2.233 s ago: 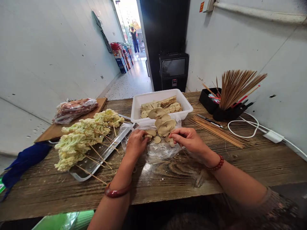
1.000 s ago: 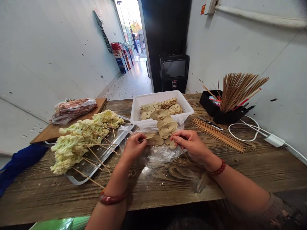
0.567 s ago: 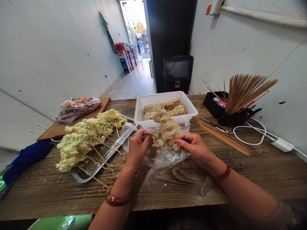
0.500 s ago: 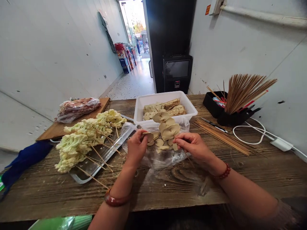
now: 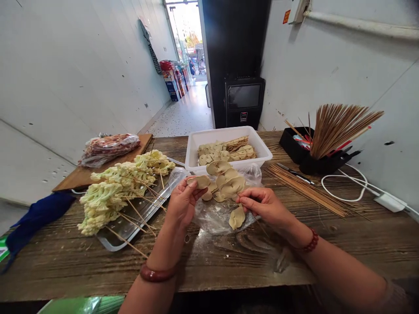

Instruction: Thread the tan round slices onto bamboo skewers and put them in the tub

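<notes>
Between the thumb and fingers of my left hand [image 5: 180,203] is a thin, round beige slice [image 5: 200,181]. My right hand [image 5: 263,204] pinches a thin skewer, whose lower end shows faintly below the fingers. Several floppy slices [image 5: 231,185] of the same kind appear threaded on it, just left of the right fingertips. One loose slice [image 5: 237,217] rests below the right hand on a clear plastic bag [image 5: 209,220]. More slices lie partly hidden between the hands. Behind them stands a white plastic tub [image 5: 266,156] containing skewered slices.
Cauliflower skewers [image 5: 111,196] lie over a metal tray [image 5: 114,247] at left. Behind is a wrapped meat pack [image 5: 108,148] on a cutting board [image 5: 70,179]. At right are loose bamboo skewers [image 5: 307,192], a black holder [image 5: 294,144] with upright skewers [image 5: 340,128], and a white cable [image 5: 343,199].
My left hand has lifted a slice slightly up and left, apart from the others. A loose slice beneath the right hand now shows more fully. My right hand still pinches the skewer.
</notes>
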{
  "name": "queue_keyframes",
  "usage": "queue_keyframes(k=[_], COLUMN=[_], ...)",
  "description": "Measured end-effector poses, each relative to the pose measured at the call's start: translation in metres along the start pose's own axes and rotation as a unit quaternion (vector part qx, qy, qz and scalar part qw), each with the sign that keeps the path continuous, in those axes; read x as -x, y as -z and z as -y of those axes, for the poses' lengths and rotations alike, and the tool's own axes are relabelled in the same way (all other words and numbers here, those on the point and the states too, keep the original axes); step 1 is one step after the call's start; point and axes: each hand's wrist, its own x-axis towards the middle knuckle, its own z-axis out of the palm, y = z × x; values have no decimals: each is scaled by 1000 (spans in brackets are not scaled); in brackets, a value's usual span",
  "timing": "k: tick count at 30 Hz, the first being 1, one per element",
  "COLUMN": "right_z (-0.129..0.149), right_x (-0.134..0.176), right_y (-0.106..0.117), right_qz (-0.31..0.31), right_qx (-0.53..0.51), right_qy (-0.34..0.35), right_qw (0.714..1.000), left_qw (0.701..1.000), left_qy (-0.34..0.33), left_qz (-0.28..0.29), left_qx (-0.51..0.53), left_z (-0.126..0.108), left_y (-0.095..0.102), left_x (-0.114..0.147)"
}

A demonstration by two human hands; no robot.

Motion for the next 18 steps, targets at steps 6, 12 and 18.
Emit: queue_keyframes(k=[6,12,18], right_z=[-5,-10,-19], right_x=[9,14,13], right_y=[-18,-28,-30], right_qz=[60,110,93], right_qx=[18,44,57], right_qy=[-13,-38,-32], right_qw=[998,992,993], left_qw=[999,997,997], left_qy=[-20,-15,-30], left_qz=[-26,-39,-37], left_qx=[34,62,64], left_z=[-4,-8,-8], left_y=[5,1,1], left_x=[-1,3,5])
